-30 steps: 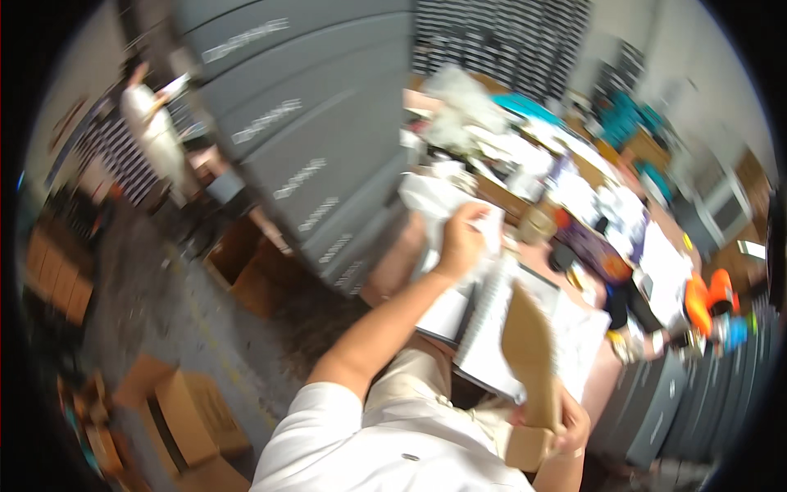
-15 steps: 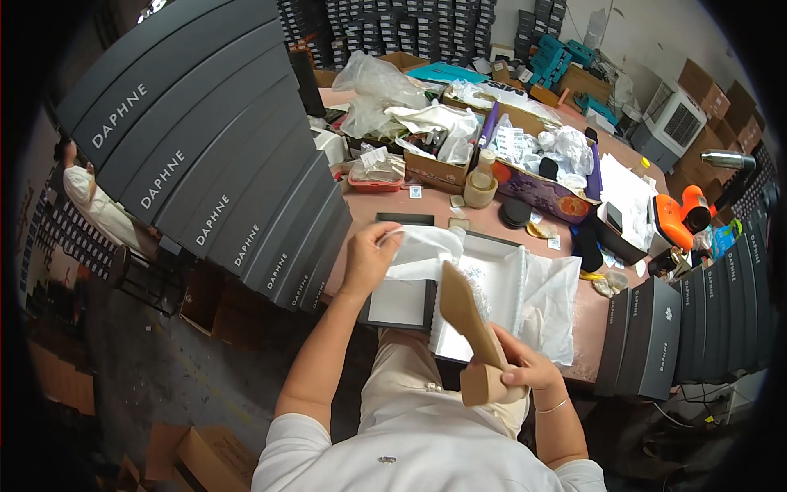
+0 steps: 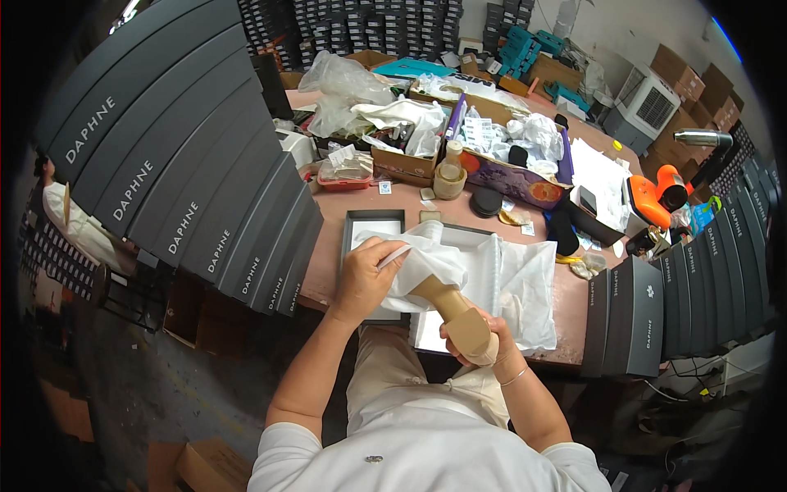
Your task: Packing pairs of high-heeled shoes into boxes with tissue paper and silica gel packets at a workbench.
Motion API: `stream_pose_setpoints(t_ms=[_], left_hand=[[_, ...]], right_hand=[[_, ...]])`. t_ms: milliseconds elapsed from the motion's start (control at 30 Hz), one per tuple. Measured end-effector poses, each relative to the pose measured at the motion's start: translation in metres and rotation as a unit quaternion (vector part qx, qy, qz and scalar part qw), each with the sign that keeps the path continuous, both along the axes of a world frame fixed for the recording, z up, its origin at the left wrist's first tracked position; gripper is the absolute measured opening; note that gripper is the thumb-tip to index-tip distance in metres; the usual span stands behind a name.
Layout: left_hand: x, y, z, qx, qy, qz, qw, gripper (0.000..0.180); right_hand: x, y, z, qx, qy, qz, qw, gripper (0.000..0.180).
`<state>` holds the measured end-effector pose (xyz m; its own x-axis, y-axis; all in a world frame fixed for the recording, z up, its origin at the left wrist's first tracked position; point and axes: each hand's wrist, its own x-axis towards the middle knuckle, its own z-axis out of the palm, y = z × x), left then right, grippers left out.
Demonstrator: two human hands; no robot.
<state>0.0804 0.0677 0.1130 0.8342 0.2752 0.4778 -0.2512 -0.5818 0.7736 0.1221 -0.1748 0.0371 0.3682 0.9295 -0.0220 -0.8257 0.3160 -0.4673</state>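
While the left hand pinched the tissue by one edge between thumb and fingers, the right hand was wrapped around the heel end of the tan shoe. The shoe was held over the white-lined box, sole toward the viewer, with its toe end hidden by the tissue. The box lay on the worktop, just right of a dark tray; a second sheet lay to its right.

The step in hand was judged to be covering the toe with tissue; the next move called for a steady right hand and a left hand that drew the loose edge around the sole without tearing it. Whether any tissue reached inside the shoe could not be told.

Compared with the frame half a second earlier, in which most of the sole showed in front of the tissue, the shoe had tipped so that the bottom of its heel faced the viewer, and the tissue had come across the toe. Both hands had kept their holds.
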Motion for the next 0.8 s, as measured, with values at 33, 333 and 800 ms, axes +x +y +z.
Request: stream_pose_setpoints(t_ms=[33,333,800], left_hand=[[-0.001,-0.005,-0.001,0.015,-0.008,-0.013,1.000,0.017],[-0.036,-0.060,0.033,0.190,-0.251,-0.186,0.931,0.044],[-0.039,-0.082,-0.018,0.132,-0.191,-0.156,0.960,0.042]], right_hand=[[-0.004,0.002,0.001,-0.006,0.000,0.001,1.000,0.093],[-0.024,0.033,0.044,-0.101,-0.001,-0.176,0.979,0.062],[0.005,0.073,0.009,-0.170,-0.247,-0.293,0.908,0.049]])
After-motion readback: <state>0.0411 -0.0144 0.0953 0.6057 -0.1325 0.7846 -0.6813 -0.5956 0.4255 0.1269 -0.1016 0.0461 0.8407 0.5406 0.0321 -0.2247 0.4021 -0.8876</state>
